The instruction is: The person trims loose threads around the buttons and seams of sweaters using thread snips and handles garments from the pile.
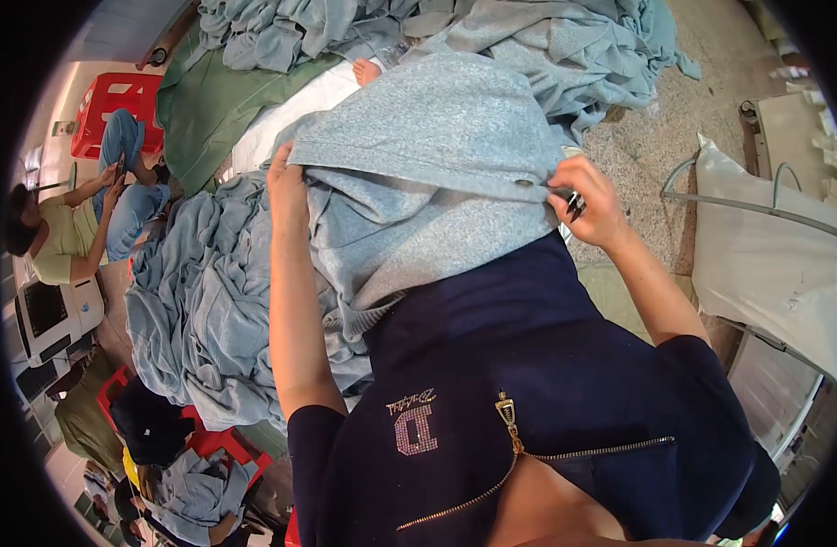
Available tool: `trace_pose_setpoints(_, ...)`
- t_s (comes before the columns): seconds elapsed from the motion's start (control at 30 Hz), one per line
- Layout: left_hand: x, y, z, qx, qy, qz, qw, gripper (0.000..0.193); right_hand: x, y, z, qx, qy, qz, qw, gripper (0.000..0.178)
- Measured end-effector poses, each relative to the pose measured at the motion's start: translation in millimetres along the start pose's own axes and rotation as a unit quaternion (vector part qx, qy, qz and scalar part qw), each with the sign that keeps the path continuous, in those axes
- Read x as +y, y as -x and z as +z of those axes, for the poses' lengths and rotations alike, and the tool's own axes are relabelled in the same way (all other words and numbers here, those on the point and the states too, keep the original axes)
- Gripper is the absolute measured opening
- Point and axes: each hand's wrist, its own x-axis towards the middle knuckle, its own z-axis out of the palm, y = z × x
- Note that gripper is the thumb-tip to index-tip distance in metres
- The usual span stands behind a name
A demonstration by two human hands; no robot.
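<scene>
A grey-blue knit garment [418, 118] lies spread across my lap, its hem stretched between my two hands. My left hand [287, 182] pinches the left end of that hem, thumb on top. At the right end, my right hand [590, 202] is closed on the edge, close to a small eyelet-like opening in the fabric. A small dark tool [575, 206] with pointed ends also sticks out of the right hand's grip; its kind is partly hidden by the fingers. Below the hem, a looser fold of the same cloth hangs toward my dark top.
Heaps of similar grey-blue garments [209, 310] lie at my left, with another heap [583, 55] beyond. A white stuffed sack [765, 264] on a metal frame stands at right. At far left a person [81, 219] sits near a red plastic stool [118, 100].
</scene>
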Motion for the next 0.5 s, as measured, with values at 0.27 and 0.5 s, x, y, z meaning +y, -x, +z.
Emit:
trace_pose_setpoints(0.27, -3.4, 5.7, -14.2, 0.001, 0.111, 0.032, 0.993, 0.025, -22.6, -31.6, 28.5, 0.005, -0.022, 0.013, 1.0, 0.037)
trace_pose_setpoints(0.5, -68.1, 60.2, -98.4, 0.182, 0.028, 0.1, 0.978, 0.032, -7.2, -20.8, 32.8, 0.022, -0.148, 0.175, 0.973, 0.022)
